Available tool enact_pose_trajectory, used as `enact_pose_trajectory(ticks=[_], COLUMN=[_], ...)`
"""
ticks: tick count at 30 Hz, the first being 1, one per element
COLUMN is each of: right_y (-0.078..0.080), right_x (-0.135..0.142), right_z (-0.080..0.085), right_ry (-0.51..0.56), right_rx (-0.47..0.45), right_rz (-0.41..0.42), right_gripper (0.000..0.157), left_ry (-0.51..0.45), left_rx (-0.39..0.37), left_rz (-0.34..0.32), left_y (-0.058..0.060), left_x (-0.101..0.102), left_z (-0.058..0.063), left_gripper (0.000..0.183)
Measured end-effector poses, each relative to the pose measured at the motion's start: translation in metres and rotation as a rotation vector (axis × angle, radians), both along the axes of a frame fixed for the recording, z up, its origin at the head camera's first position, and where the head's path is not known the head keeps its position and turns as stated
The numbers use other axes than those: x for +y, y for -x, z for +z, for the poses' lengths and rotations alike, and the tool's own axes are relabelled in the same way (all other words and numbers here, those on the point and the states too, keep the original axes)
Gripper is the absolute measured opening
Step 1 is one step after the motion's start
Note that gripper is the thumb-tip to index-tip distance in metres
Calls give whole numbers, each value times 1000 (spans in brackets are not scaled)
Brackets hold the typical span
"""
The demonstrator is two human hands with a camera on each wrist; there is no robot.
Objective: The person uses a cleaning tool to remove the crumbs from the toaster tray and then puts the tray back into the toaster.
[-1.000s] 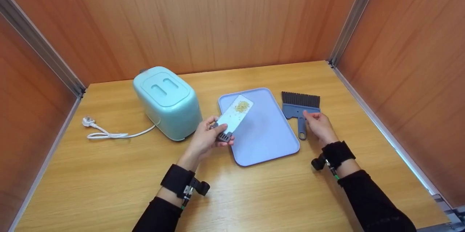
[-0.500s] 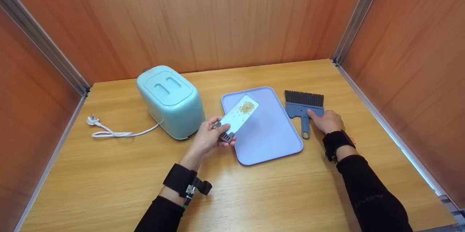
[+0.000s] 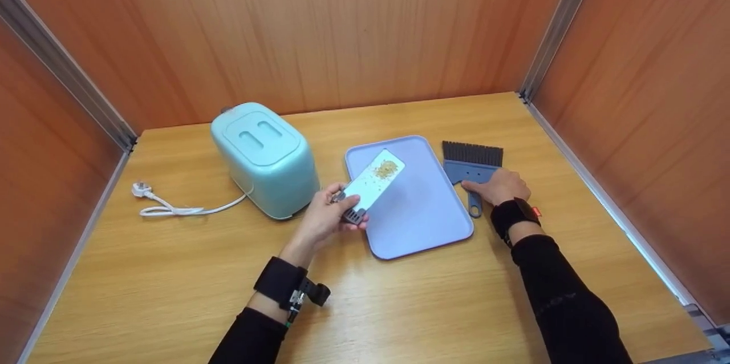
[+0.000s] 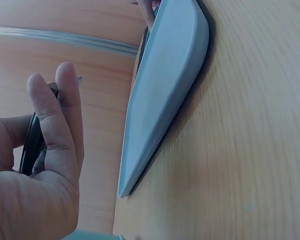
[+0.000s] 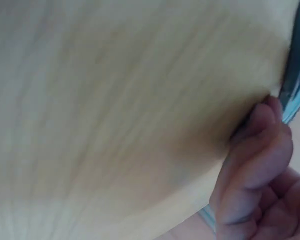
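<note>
My left hand (image 3: 326,213) holds a narrow, pale crumb tray (image 3: 368,187) by its grey slotted end, thumb on top and fingers beneath. Yellowish crumbs (image 3: 386,169) lie near its far end. It slants above the lavender serving tray (image 3: 419,218). In the left wrist view its dark edge (image 4: 32,145) shows between thumb and fingers. Right of the serving tray, a blue hand brush (image 3: 465,170) with dark bristles lies on the table. My right hand (image 3: 502,186) grips it where handle meets head, thumb across the handle; its curled fingers (image 5: 255,165) sit low against the table in the right wrist view.
A mint-green toaster (image 3: 271,164) stands left of the serving tray. Its white cord and plug (image 3: 177,211) lie on the table farther left. Wood-grained panels (image 3: 342,33) close off the back and both sides of the table.
My right hand has gone from touching the brush near its handle to gripping it, with the thumb now across the handle. The left hand keeps holding the crumb tray nearly still.
</note>
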State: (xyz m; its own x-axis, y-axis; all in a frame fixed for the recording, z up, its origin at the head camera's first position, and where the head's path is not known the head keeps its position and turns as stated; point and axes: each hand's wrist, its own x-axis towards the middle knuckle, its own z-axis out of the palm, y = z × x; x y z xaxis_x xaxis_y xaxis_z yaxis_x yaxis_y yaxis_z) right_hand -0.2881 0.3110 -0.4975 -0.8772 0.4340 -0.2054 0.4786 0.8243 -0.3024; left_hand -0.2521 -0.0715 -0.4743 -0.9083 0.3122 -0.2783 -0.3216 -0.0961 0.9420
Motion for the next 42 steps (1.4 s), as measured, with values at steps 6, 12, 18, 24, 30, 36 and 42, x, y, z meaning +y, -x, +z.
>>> enact_pose_trajectory(ticks=[6,12,18,24,30,36,42], right_y=[4,4,5,3,8,6,0], right_x=[-7,-2,12,32,41,40,43], right_z=[3,4,2,-4,-4,-7,-8], right_ry=[20,-4,124,446,828,861,730], right_rx=[46,114,160,101,69,138,173], right_rz=[-19,-22,-123,-163,-186,-225,-251], right_gripper=[63,52,51,61,73,55,62], left_ry=[13,23,33,38,48,36,38], left_rx=[22,24,11,19,13,4,-10], left_rz=[-4,0,6,1,1,-19,-45], left_y=[-1,1,3,2,2,2,1], left_x=[2,1,2,4,4,5,4], left_z=[0,0,3,3,2,2,2], left_gripper=[12,15,16,18,17,14,21])
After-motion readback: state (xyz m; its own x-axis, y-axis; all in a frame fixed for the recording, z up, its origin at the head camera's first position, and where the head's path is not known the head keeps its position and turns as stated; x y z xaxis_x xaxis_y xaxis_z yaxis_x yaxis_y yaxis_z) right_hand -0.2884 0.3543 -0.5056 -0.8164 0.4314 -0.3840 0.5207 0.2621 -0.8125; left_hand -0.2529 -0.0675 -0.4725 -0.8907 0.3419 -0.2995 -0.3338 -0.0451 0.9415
